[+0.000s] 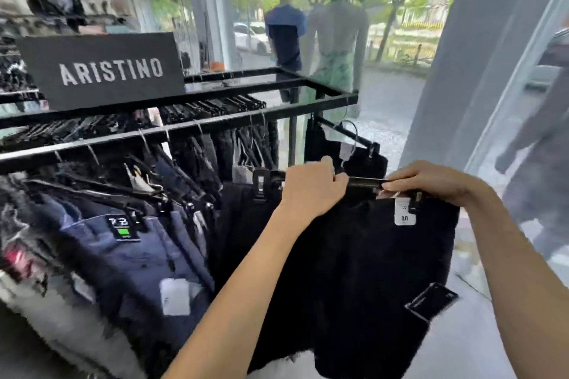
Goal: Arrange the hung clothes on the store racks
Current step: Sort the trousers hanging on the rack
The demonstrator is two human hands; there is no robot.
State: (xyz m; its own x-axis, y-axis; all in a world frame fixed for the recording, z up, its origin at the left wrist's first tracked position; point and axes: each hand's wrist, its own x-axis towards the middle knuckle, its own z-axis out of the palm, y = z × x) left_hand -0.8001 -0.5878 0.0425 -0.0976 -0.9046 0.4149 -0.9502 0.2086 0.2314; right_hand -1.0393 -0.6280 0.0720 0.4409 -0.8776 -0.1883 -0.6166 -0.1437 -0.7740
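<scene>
A pair of black shorts hangs from a black clip hanger in front of me. My left hand grips the hanger bar near its middle, fingers curled over it. My right hand grips the same bar toward its right end, just above a white size tag. To the left, the black metal rack carries several dark trousers and navy jeans on hangers. Another black garment hangs on a short arm at the rack's right end, behind my hands.
A black "ARISTINO" sign stands on top of the rack. Two mannequins stand at the shop window behind it. A grey pillar rises at the right, with a person's legs beside it. Pale floor lies below.
</scene>
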